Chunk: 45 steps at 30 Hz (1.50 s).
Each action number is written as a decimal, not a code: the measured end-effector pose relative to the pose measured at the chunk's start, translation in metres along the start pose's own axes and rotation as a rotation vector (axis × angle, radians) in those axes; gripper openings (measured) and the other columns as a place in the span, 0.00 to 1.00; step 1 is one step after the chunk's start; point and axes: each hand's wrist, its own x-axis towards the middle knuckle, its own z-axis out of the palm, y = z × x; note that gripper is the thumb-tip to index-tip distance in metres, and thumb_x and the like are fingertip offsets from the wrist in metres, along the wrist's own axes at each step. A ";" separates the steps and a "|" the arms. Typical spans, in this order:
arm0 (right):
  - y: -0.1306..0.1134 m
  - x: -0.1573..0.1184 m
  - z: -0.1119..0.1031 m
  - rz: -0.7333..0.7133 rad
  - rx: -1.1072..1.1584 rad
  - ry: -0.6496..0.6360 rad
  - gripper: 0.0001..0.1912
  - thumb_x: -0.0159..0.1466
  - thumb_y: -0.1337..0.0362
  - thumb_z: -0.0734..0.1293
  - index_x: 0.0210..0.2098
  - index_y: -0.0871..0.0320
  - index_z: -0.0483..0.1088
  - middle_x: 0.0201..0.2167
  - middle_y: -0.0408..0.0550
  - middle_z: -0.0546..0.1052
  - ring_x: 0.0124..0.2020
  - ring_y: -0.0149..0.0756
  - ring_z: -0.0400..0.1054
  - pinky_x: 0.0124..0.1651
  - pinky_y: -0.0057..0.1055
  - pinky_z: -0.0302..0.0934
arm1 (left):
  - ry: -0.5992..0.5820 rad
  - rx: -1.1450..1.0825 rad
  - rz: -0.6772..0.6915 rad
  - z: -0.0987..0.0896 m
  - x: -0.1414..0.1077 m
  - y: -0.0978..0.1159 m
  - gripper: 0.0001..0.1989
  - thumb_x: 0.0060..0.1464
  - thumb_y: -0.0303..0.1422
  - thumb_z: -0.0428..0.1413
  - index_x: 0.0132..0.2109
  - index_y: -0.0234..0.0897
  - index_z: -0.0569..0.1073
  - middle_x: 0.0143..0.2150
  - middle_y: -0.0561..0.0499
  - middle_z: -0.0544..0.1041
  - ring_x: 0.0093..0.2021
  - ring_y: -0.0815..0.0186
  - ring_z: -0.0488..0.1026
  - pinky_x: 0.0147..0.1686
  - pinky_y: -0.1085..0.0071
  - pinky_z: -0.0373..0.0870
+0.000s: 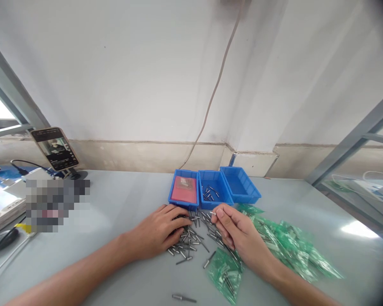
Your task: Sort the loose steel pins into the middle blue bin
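Note:
My left hand [164,229] rests on the left side of a loose pile of small metal pins [191,242], fingers spread and slightly bent over them. No pin shows in its grip, though the fingertips partly cover some. Just in front of the blue bins, my right hand [239,231] is closed in a pinch. Between thumb and forefinger the bright tip of one metal pin [213,213] sticks out. Below that hand lies a small green plastic bag [225,274] with several pins in it. A single pin [184,298] lies apart near the front edge.
Three blue bins stand behind the pile: the left bin [170,197] holds a red packet [184,193], the middle bin [221,199] several pins. More green bags [293,244] lie at right. A phone [55,148] on a stand, cables and a power strip [8,210] occupy the left.

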 end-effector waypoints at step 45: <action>-0.010 0.019 -0.017 -0.164 -0.095 0.222 0.24 0.68 0.40 0.71 0.45 0.53 0.67 0.29 0.40 0.78 0.16 0.28 0.60 0.19 0.27 0.57 | 0.012 -0.001 0.001 -0.004 0.002 0.002 0.15 0.76 0.32 0.50 0.62 0.41 0.76 0.60 0.43 0.78 0.58 0.57 0.76 0.62 0.59 0.72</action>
